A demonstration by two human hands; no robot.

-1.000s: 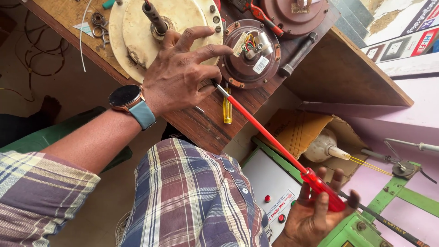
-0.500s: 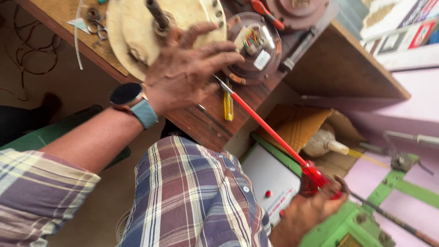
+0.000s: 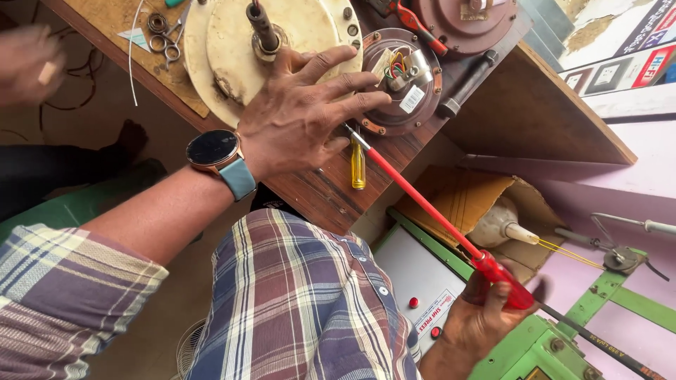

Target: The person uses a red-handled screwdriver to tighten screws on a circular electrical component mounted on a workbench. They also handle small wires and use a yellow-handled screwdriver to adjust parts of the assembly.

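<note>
My left hand point(image 3: 299, 112) lies flat, fingers spread, on the cream round motor cover point(image 3: 232, 56) and reaches onto the dark brown motor disc point(image 3: 405, 84) with coloured wires at its hub. It wears a round watch on a blue strap. My right hand point(image 3: 486, 317) grips the red handle of a long red screwdriver point(image 3: 422, 200), down by the green machine. The screwdriver's tip reaches up under my left fingers at the edge of the brown disc. A small yellow-handled screwdriver point(image 3: 358, 165) lies on the wooden bench just below the hand.
The wooden bench point(image 3: 535, 112) holds another reddish motor part point(image 3: 458, 17), a black rod point(image 3: 466, 84), scissors and rings point(image 3: 165, 35). Below sit an open cardboard box point(image 3: 458, 197), a white panel with red buttons point(image 3: 415, 281) and a green metal frame point(image 3: 563, 338). Another person's blurred hand point(image 3: 24, 63) is at far left.
The view has shifted and steadied. My left hand stays pressed on the motor parts; my right hand still holds the red screwdriver at the same slant.
</note>
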